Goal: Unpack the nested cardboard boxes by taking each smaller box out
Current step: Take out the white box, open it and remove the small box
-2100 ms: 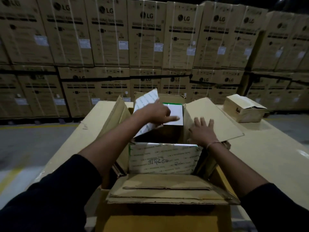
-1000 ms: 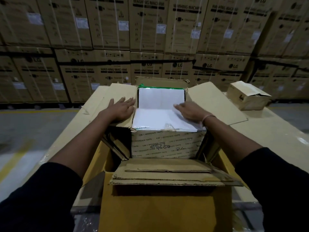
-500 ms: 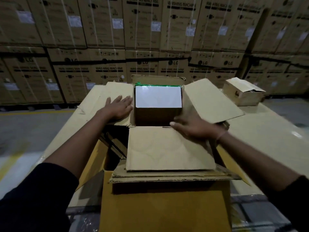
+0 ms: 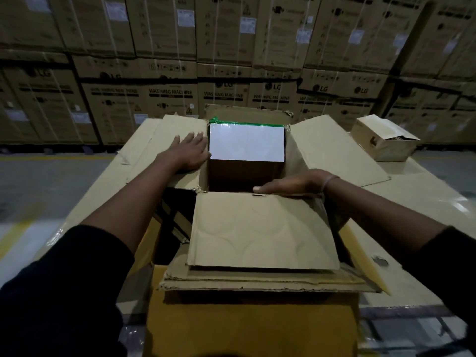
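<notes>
A brown cardboard box (image 4: 260,235) sits nested inside a larger outer box (image 4: 252,323), with all its flaps folded outward. Its far flap (image 4: 247,145) is white inside with green tape along the top edge. The dark inside (image 4: 239,176) is in shadow and I cannot tell what it holds. My left hand (image 4: 188,153) lies flat on the left flap (image 4: 164,140), fingers straight. My right hand (image 4: 293,185) rests across the near right rim of the opening, fingers extended along the fold of the near flap.
A small open cardboard box (image 4: 383,140) stands at the far right of the flat cardboard work surface (image 4: 425,199). Stacked washing machine cartons (image 4: 170,94) form a wall behind. Grey floor with a yellow line (image 4: 15,233) lies to the left.
The white-printed side flaps were folded shut, then the near flap came down toward me. My right hand has shifted from the near flap to the opening's rim; my left hand stays on the left flap.
</notes>
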The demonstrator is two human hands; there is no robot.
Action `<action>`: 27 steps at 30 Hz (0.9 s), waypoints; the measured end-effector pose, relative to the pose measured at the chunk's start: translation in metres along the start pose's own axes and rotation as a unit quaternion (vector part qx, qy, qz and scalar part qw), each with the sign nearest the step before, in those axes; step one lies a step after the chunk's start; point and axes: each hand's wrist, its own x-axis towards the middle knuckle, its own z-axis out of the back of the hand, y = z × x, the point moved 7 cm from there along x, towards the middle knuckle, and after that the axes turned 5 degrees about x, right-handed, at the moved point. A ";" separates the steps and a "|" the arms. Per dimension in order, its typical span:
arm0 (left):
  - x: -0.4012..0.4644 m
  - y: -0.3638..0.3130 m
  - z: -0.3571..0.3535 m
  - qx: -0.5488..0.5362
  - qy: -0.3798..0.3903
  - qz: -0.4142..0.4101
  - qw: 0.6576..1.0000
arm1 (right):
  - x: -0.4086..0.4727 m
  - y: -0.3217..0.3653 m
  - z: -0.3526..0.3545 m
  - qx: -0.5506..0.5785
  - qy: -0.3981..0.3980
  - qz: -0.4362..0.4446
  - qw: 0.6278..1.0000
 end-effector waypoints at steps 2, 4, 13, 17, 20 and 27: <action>0.006 0.001 0.002 0.000 0.003 0.008 1.000 | 0.030 0.013 0.011 -0.147 -0.018 -0.018 0.989; 0.010 0.002 0.002 -0.003 0.002 0.008 1.000 | 0.063 0.020 0.016 -0.225 -0.015 -0.054 0.973; 0.013 0.008 -0.003 -0.026 -0.041 0.025 0.999 | 0.139 0.010 0.065 -0.284 -0.176 -0.084 0.939; 0.017 0.007 -0.005 -0.021 -0.037 0.026 0.999 | 0.134 0.023 0.076 -0.260 -0.245 -0.077 0.931; 0.021 0.008 -0.003 -0.012 -0.023 0.023 0.999 | 0.115 0.048 0.103 -0.263 -0.329 -0.041 0.906; 0.018 0.007 -0.003 0.007 -0.040 0.023 0.999 | 0.137 0.076 0.216 -0.238 -0.458 0.032 0.856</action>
